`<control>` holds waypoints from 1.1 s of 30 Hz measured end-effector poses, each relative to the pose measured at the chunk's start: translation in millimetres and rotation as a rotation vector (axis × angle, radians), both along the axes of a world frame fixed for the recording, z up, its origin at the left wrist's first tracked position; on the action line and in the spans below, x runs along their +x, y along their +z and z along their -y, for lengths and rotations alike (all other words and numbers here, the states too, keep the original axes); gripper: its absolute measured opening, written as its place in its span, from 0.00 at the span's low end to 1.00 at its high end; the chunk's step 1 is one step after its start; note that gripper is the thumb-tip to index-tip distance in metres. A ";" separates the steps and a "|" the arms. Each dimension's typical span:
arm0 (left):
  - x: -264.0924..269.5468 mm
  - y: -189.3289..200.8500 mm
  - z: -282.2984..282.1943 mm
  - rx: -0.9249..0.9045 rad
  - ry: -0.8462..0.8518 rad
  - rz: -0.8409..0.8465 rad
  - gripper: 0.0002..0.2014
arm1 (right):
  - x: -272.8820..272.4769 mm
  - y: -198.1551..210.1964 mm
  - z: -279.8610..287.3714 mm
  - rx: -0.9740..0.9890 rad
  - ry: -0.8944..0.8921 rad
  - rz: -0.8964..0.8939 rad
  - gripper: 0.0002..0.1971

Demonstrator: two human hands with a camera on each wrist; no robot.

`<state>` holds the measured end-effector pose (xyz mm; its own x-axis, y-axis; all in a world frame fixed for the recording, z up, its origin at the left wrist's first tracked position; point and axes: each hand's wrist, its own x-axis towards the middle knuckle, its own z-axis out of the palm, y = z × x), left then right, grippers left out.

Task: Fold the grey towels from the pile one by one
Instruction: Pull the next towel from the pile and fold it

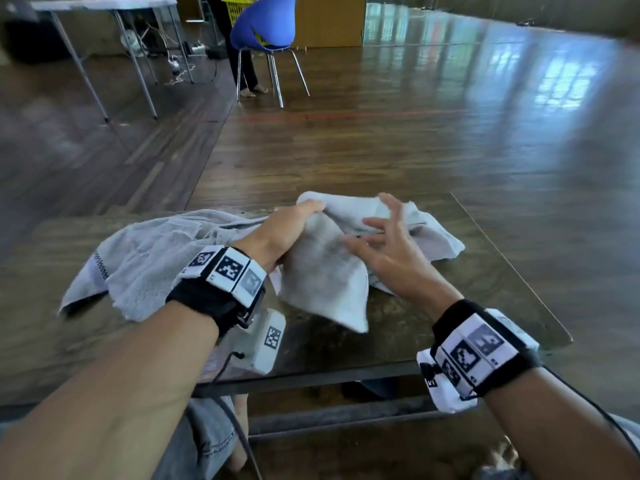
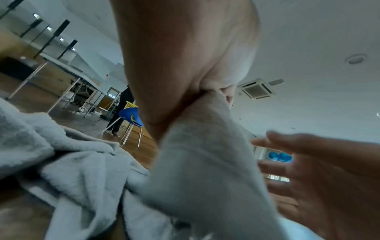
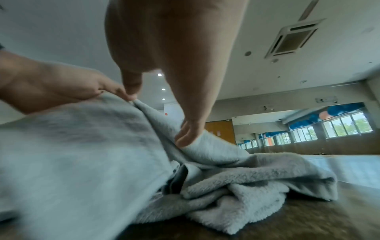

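From the head view, the left hand (image 1: 287,230) pinches a grey towel (image 1: 325,271) up off the pile at the table's (image 1: 485,271) far edge; the right hand (image 1: 384,244) hovers spread, holding nothing. Left wrist view: cloth hangs bunched, so find a corner. Right wrist view: fingertips (image 3: 185,138) brush a fold; best take that edge and draw it taut.
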<state>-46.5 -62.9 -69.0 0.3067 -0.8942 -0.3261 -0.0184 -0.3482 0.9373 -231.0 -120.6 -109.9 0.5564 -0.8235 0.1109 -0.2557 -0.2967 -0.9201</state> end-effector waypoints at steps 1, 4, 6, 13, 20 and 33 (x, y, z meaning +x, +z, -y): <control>-4.7 1.6 -1.3 -0.017 -0.038 -0.060 0.24 | 1.9 -1.3 -4.5 -0.001 0.064 -0.017 0.47; -17.5 4.5 -2.6 -0.097 -0.103 -0.212 0.24 | 2.5 -7.6 -15.2 -0.159 0.113 -0.141 0.45; -23.3 7.0 -3.7 -0.134 -0.115 -0.230 0.17 | -0.4 -10.6 -15.9 -0.294 0.015 -0.156 0.35; -28.7 3.6 -1.7 -0.295 -0.119 0.152 0.24 | -17.1 -7.9 -3.1 -0.387 -0.201 -0.015 0.06; -40.2 -11.9 5.1 -0.398 -0.285 0.348 0.24 | -27.1 -4.5 0.3 -0.159 -0.141 0.139 0.17; -37.6 -12.0 18.9 -0.534 0.059 0.597 0.14 | -31.2 -0.5 8.5 -0.172 -0.043 -0.045 0.10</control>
